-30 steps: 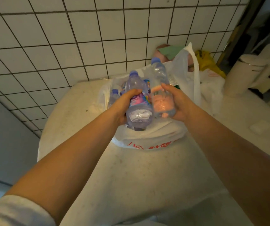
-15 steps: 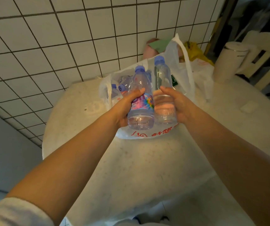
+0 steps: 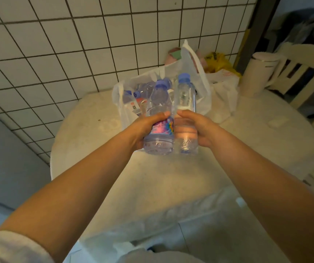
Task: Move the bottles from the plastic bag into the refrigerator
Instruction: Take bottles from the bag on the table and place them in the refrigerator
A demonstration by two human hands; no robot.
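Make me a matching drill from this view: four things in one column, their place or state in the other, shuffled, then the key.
Things
1. colourful-label bottle
2. plain clear bottle
3. plastic bag
4. cream jug

Places or states
A. stands on the table near the chair
B. held in the right hand
C. lies open on the table with bottles left inside
D. held in the left hand

Pairs: 1-D, 2-B, 3-C, 4-A

Two bare forearms, pale sleeve (image 3: 6,245) pushed up the left arm, no rings or watch visible
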